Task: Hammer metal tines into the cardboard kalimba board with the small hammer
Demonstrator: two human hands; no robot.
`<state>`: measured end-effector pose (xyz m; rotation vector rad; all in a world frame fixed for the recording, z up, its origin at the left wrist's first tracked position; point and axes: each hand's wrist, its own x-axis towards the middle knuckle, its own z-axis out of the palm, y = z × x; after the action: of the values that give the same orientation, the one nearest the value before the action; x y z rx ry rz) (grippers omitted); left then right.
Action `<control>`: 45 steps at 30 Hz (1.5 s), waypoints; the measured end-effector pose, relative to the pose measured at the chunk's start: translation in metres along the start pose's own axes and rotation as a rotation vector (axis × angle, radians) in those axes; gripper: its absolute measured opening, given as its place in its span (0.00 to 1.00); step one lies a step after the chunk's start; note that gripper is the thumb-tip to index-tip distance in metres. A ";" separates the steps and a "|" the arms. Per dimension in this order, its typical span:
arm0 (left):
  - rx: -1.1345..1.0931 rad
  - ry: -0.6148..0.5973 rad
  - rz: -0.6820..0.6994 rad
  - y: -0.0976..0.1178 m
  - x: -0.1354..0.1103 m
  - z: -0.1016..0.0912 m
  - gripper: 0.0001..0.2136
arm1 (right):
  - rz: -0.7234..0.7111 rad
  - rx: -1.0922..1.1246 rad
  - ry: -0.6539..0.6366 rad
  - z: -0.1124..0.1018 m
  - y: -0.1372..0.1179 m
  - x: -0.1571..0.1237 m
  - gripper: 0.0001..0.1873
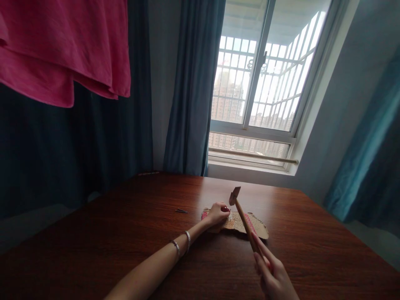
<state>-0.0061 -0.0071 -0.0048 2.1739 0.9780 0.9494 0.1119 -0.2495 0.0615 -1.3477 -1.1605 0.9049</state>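
My right hand point(273, 268) is wrapped round the wooden handle of a hammer point(246, 225). The hammer is raised, its head up and pointing away from me, in front of a piece of cardboard point(239, 223). Many small dark marks and pink and orange patches cover the cardboard, which lies flat on the table. On its left part rests my left hand point(218, 213), fingers pinched together; whatever is between the fingertips is too small to make out. A few thin dark nail-like pieces point(181, 211) lie to the left of that hand.
The brown wooden table point(140, 250) stretches out to the wall below a barred window point(250, 83). Blue curtains point(190, 91) hang behind the table and at the right. A pink cloth point(68, 54) hangs down at upper left.
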 end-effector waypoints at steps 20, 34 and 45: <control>-0.006 -0.018 -0.023 0.003 0.001 -0.001 0.06 | 0.047 0.026 0.009 -0.004 0.003 -0.004 0.38; -0.023 -0.037 -0.027 0.000 0.001 0.000 0.06 | 0.050 0.079 0.004 -0.001 -0.001 -0.002 0.40; -0.034 0.005 -0.010 -0.001 0.002 0.001 0.06 | 0.071 0.085 0.058 0.002 0.027 0.001 0.44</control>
<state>-0.0051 -0.0053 -0.0059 2.1380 0.9671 0.9602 0.1137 -0.2461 0.0346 -1.3439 -1.0249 0.9496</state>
